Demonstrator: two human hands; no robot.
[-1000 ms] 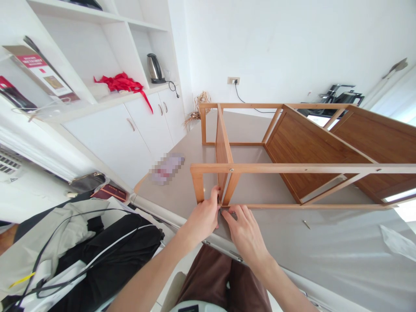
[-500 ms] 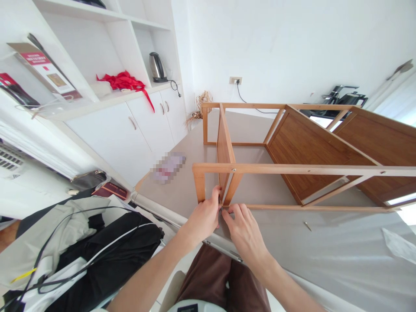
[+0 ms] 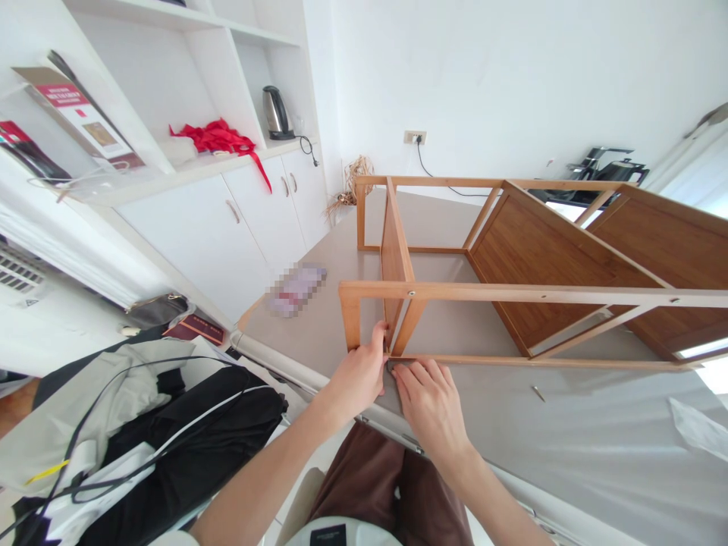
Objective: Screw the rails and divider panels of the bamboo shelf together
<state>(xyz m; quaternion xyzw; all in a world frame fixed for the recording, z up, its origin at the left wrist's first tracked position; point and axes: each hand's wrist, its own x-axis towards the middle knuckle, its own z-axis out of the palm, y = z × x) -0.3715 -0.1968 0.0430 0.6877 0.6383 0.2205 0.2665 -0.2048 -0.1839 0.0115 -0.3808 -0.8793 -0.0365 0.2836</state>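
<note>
A bamboo shelf frame (image 3: 512,292) lies on its side on the grey table (image 3: 569,432). My left hand (image 3: 358,375) grips the lower front rail beside the leftmost upright panel (image 3: 392,258), thumb up against the panel's edge. My right hand (image 3: 432,402) presses its fingertips on the same rail just right of the joint. Something small and dark shows between the two hands at the joint; I cannot tell what it is.
A loose screw (image 3: 536,393) lies on the table right of my hands, and a clear plastic bag (image 3: 697,425) farther right. White cabinets (image 3: 227,227) with a kettle (image 3: 276,114) and red ribbon (image 3: 216,139) stand left. Clothes and bags (image 3: 142,440) pile at lower left.
The hands stay at the same joint; my right fingers have flattened along the rail. The view has shifted slightly.
</note>
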